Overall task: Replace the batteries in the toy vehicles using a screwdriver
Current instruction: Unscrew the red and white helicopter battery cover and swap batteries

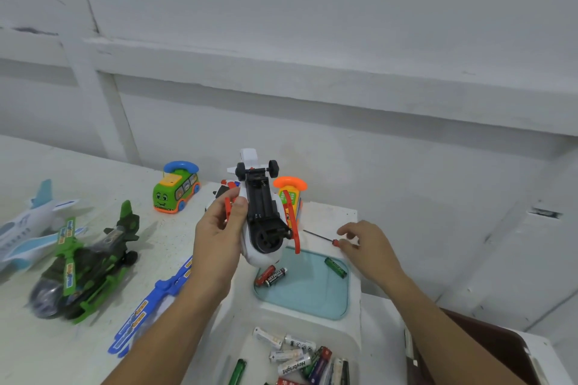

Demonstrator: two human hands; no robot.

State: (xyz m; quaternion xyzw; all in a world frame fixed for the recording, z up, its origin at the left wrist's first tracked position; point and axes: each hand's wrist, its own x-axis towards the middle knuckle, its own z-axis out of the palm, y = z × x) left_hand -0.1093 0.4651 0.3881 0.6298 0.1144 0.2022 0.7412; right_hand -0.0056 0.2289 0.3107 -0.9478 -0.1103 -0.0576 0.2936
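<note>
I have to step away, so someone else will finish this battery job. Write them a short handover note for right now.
Left grip holds the white helicopter belly up; its battery bay is open and looks empty.
Right grip is at the handle of the screwdriver, which lies just beyond the blue tray; whether it pinches it is unclear.
Three batteries lie in the tray; a battery pile sits in the white bin.
Done: bay opened. Left: load batteries, refit and screw the cover, which is not in view.
Whether the green helicopter is done does not show.
</note>
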